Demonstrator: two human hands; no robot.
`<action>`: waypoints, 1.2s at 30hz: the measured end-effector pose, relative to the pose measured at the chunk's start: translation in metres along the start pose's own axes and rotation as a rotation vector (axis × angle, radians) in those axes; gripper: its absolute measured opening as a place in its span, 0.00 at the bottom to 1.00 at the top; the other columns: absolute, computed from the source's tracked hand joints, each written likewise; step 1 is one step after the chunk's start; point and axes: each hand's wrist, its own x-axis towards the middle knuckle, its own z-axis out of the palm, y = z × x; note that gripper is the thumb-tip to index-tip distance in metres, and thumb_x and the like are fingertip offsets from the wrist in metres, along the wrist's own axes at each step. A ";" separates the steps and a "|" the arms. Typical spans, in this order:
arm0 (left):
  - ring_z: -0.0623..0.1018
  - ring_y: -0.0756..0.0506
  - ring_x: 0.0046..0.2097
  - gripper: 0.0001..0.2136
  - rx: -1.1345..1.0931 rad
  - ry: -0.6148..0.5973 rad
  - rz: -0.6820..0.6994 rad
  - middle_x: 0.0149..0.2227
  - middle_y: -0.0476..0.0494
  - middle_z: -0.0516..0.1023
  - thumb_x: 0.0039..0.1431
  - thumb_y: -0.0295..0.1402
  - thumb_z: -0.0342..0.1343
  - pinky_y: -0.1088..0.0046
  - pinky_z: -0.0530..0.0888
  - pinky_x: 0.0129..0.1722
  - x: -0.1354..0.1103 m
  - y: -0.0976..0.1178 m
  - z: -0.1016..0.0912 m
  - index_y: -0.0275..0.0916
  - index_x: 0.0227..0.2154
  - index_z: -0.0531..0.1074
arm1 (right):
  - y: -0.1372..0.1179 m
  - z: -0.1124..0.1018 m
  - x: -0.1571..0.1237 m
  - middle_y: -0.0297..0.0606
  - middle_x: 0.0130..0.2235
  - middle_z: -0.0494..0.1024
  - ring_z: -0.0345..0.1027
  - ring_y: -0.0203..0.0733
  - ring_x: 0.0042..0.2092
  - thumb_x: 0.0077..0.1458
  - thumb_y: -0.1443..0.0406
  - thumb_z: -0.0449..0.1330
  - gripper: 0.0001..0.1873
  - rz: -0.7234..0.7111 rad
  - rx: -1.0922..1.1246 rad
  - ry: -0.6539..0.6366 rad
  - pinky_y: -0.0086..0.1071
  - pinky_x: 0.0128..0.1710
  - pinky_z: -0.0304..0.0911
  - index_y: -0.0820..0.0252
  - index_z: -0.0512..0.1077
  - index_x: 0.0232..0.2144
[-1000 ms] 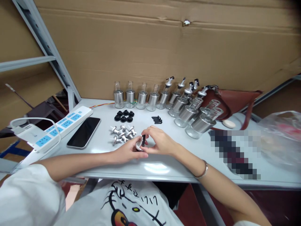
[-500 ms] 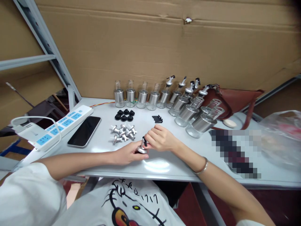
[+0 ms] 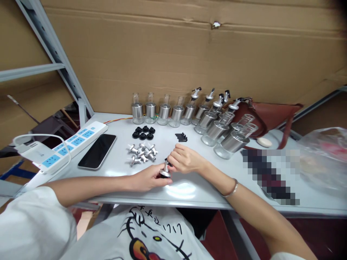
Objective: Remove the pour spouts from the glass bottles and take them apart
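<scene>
Just above the table's front edge, my left hand (image 3: 150, 177) is closed around the base of a silver pourer spout (image 3: 165, 172), which stands upright in its grip. My right hand (image 3: 182, 159) pinches a small black flap (image 3: 169, 163) at the spout's top; its fingertips partly hide that piece. Beyond my left hand lies a cluster of silver pourer spouts (image 3: 142, 152) with clear tubes. Behind them sit several black stoppers (image 3: 142, 132) in two rows. A short row of black flaps (image 3: 181, 137) lies past my right hand.
Several glass bottles with steel sleeves (image 3: 177, 112) line the back, some topped with pourers. On the left are a phone (image 3: 97, 151) and a white power strip (image 3: 73, 146). A brown bag (image 3: 273, 115), a white oval object (image 3: 264, 142) and a plastic bag (image 3: 325, 162) occupy the right.
The spout in my left hand has turned slightly more upright, showing more of its neck. My right fingers have shifted a little at its top, still pinching the black flap.
</scene>
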 end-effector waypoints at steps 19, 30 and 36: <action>0.63 0.49 0.31 0.09 0.174 -0.129 0.122 0.29 0.51 0.63 0.56 0.37 0.52 0.72 0.61 0.33 -0.005 0.003 -0.003 0.38 0.35 0.62 | -0.006 -0.002 0.004 0.31 0.17 0.59 0.50 0.36 0.21 0.66 0.69 0.35 0.25 0.194 0.238 0.170 0.30 0.24 0.54 0.57 0.60 0.19; 0.64 0.51 0.30 0.08 0.148 -0.067 0.088 0.29 0.51 0.65 0.57 0.35 0.53 0.74 0.63 0.32 -0.007 0.005 -0.003 0.37 0.35 0.62 | 0.031 -0.012 -0.017 0.37 0.27 0.74 0.65 0.36 0.27 0.62 0.62 0.52 0.11 0.907 0.381 0.163 0.30 0.30 0.61 0.59 0.70 0.30; 0.65 0.51 0.31 0.08 0.170 -0.075 0.092 0.30 0.50 0.67 0.57 0.35 0.54 0.74 0.63 0.33 -0.008 0.005 -0.003 0.37 0.36 0.64 | 0.060 -0.007 -0.051 0.39 0.30 0.75 0.68 0.40 0.31 0.57 0.62 0.55 0.11 1.077 0.549 -0.194 0.33 0.34 0.64 0.61 0.73 0.29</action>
